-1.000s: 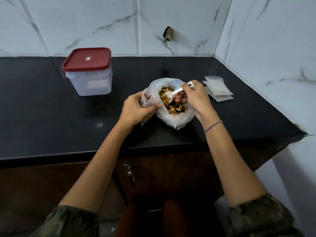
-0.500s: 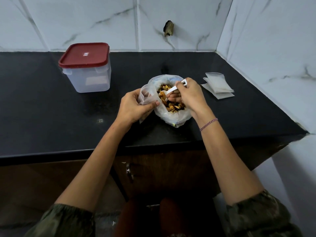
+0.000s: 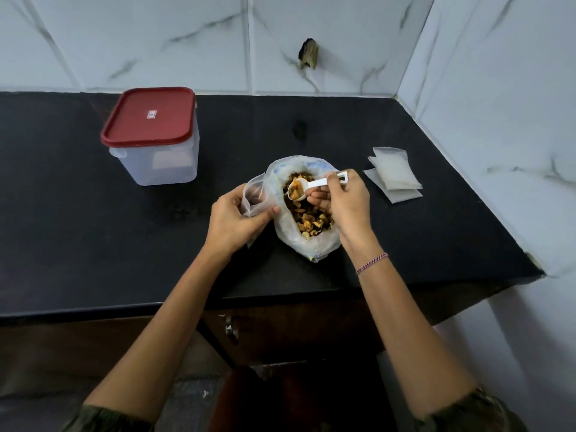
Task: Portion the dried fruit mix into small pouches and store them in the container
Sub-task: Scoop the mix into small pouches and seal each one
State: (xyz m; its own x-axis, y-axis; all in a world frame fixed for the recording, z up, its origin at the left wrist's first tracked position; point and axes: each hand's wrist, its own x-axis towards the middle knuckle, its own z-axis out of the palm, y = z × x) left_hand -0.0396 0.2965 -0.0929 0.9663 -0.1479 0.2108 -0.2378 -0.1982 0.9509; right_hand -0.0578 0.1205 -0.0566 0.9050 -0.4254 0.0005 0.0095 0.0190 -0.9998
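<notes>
A clear plastic bag [image 3: 314, 244] of dried fruit mix [image 3: 311, 216] sits open on the black counter [image 3: 93, 229]. My right hand [image 3: 343, 204] grips a white plastic scoop [image 3: 299, 188], its bowl loaded with fruit pieces just above the mix. My left hand [image 3: 237, 219] pinches a small clear pouch [image 3: 254, 196] held open right beside the bag's left edge. A clear container with a red lid [image 3: 151, 135] stands closed at the back left.
A small stack of empty pouches [image 3: 394, 173] lies to the right of the bag, near the tiled side wall. Tiled walls bound the counter at the back and right. Dark cabinet doors sit below the counter's front edge.
The scoop has come up out of the mix carrying fruit pieces and sits nearer the pouch. My left hand keeps hold of the pouch in the same place.
</notes>
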